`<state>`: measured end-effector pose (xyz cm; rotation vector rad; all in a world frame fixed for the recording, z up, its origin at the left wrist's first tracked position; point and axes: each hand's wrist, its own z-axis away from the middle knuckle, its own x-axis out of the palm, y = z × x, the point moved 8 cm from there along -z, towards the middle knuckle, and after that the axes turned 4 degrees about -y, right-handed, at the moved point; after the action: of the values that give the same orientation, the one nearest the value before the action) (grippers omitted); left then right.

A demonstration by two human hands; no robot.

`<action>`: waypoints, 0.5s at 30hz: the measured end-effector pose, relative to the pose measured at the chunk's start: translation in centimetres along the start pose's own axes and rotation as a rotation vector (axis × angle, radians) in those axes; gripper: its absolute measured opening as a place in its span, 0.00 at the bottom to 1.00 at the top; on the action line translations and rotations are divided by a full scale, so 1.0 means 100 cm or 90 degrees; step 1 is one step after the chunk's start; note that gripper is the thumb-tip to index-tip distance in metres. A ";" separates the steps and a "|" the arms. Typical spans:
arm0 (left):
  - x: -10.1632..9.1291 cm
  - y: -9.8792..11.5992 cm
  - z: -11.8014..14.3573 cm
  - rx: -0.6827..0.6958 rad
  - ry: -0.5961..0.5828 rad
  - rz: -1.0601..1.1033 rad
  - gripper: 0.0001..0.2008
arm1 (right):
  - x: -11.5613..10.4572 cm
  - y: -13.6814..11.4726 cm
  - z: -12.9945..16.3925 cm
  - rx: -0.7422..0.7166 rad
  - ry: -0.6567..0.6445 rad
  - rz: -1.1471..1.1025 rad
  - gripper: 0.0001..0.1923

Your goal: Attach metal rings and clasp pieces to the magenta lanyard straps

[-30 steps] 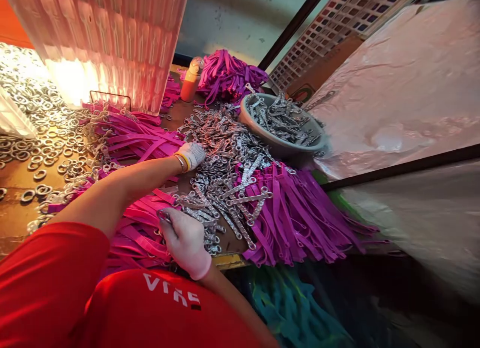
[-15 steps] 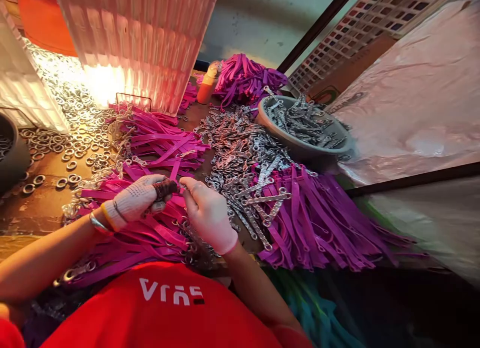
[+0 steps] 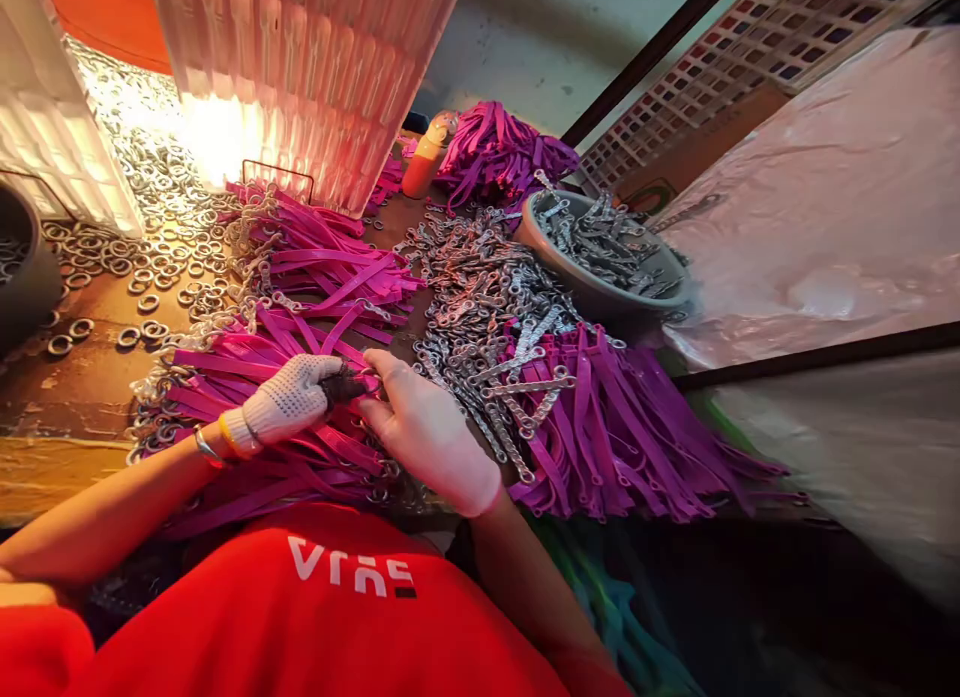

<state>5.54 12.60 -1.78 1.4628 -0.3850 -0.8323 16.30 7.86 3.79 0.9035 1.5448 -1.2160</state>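
My left hand [image 3: 289, 397], in a white dotted glove, is closed at the centre of the bench. A dark, wrapped-looking piece [image 3: 345, 385] shows at its fingertips; whether it is a held thing or a finger covering I cannot tell. Facing it, my right hand [image 3: 427, 427], in a plain white glove, pinches at the piece's right end. A bit of purple strap [image 3: 371, 383] shows between the hands, its rest hidden by the fingers. Under and behind both hands lie purple straps [image 3: 330, 267] with metal rings and links at their left ends.
Loose metal rings [image 3: 161, 262] spread at left beside a dark bowl [image 3: 34, 277]. Metal chain links [image 3: 480, 297] heap right of centre, with more in a grey basin [image 3: 540, 247]. Purple straps [image 3: 637, 437] fan out at right. Corrugated panels [image 3: 300, 67] and an orange bottle [image 3: 424, 162] stand behind.
My right hand has turned and shifted slightly right and down, its thumb now lower around the purple bit. The left hand stays close to it. The whole view has shifted a little.
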 end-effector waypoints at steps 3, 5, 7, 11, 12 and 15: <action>-0.001 0.002 0.005 0.017 0.032 -0.019 0.14 | 0.011 0.007 -0.001 0.053 -0.092 0.018 0.24; 0.002 0.003 0.007 0.024 0.026 -0.055 0.15 | 0.020 0.010 -0.002 0.072 -0.138 0.061 0.17; 0.006 0.002 0.007 0.021 0.010 -0.097 0.14 | 0.029 0.008 -0.002 0.053 -0.169 0.112 0.13; 0.012 0.005 -0.003 0.030 -0.019 -0.153 0.11 | 0.036 0.007 -0.001 0.035 -0.177 0.204 0.14; 0.012 0.010 -0.005 0.038 -0.034 -0.157 0.10 | 0.035 0.008 0.000 0.035 -0.169 0.213 0.13; -0.004 0.030 -0.009 0.062 -0.083 -0.184 0.10 | 0.027 0.016 0.004 0.026 -0.129 0.207 0.16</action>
<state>6.68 13.21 1.07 1.5821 -0.3189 -1.1570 17.11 7.83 0.77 0.9817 1.1648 -1.0694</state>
